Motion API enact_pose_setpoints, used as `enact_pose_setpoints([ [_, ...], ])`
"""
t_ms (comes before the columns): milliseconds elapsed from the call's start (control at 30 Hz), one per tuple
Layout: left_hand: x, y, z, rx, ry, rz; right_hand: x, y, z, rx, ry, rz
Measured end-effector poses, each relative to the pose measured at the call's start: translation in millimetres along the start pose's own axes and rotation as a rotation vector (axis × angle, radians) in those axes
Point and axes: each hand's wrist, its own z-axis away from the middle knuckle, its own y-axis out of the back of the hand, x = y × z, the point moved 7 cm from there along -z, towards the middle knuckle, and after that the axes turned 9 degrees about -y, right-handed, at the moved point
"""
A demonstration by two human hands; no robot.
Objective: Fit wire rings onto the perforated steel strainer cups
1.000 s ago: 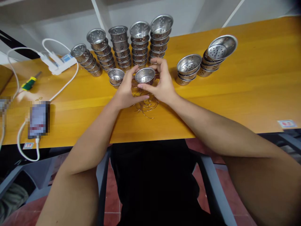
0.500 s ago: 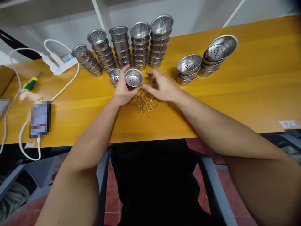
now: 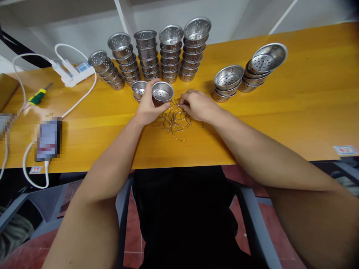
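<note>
A glossy, honey-yellow bench with faint wood grain runs across the view; pale grey panels stand behind it, and dull red floor tiles show below, around the grey arms of a chair; printed labels sit at the front edge, one far to the right and one to the left. The perforated cup, round, shiny and steel-like with small holes in its base and wall, is near the middle of the bench, mouth tipped toward the viewer; the left hand grips it from the left side, thumb in front; the right hand has thumb and fingers drawn together at the edge of a loose tangle of thin, curved wires, though whether it pinches one I cannot tell. A short nest of cups is partly hidden behind the left hand; beyond rise five tall stacks of similar metal cups, the leftmost leaning; two lower stacks lie to the right, the farther one tilted. At the left are a white plastic power strip with cables, a green-and-yellow screwdriver handle and a blurred, dark-edged phone.
</note>
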Motion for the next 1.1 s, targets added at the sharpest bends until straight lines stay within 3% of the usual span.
enact_pose_setpoints([
  [233,1,1.9,1,0.012,-0.009,0.040,-10,3,3,0.015,-0.014,-0.002],
  [533,2,2.0,-2,0.039,-0.001,0.053,-7,25,4,0.138,-0.021,-0.092],
  [733,10,4.2,-4,0.033,-0.006,0.041,-8,39,6,0.264,0.048,-0.228],
  [867,13,4.3,-6,0.029,0.007,0.018,-6,33,4,0.300,0.077,-0.360],
  [1100,16,1.1,-6,0.036,-0.008,0.090,-9,21,3,0.251,0.101,-0.513],
])
